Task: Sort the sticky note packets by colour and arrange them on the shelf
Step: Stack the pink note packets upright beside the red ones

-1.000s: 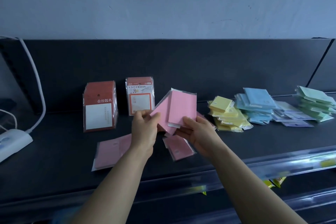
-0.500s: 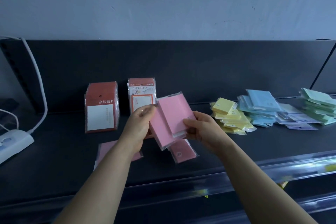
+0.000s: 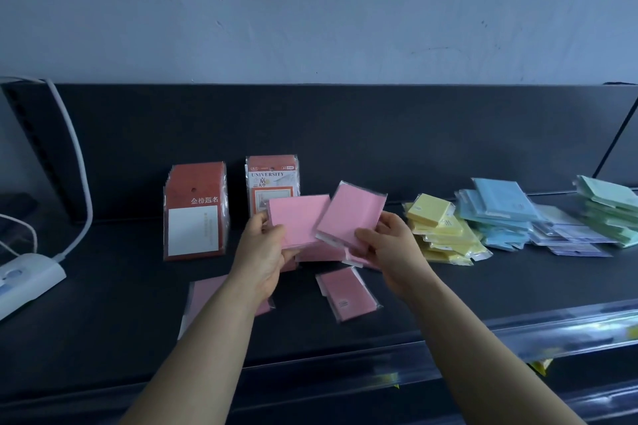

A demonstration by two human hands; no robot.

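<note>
My left hand [image 3: 266,254] grips a pink sticky note packet [image 3: 296,219] above the dark shelf [image 3: 103,314]. My right hand [image 3: 393,247] pinches a second pink packet [image 3: 350,212], tilted and overlapping the first. More pink ones show just under them. Two further pink packets lie flat on the shelf: one [image 3: 347,293] below my hands, another [image 3: 207,297] partly hidden by my left forearm. To the right sit piles of yellow [image 3: 445,229], blue [image 3: 497,209], pale lilac [image 3: 569,235] and green [image 3: 609,209] packets.
Two upright stacks of red packets stand at the back left, one plain [image 3: 195,210], one marked UNIVERSITY [image 3: 272,176]. A white power strip [image 3: 24,281] with a cable lies at the far left. A clear price rail [image 3: 518,335] runs along the shelf's front edge.
The two pink packets have spread apart: the left one has turned flat toward the camera, and the right one has swung out to the right. Both hands keep their hold.
</note>
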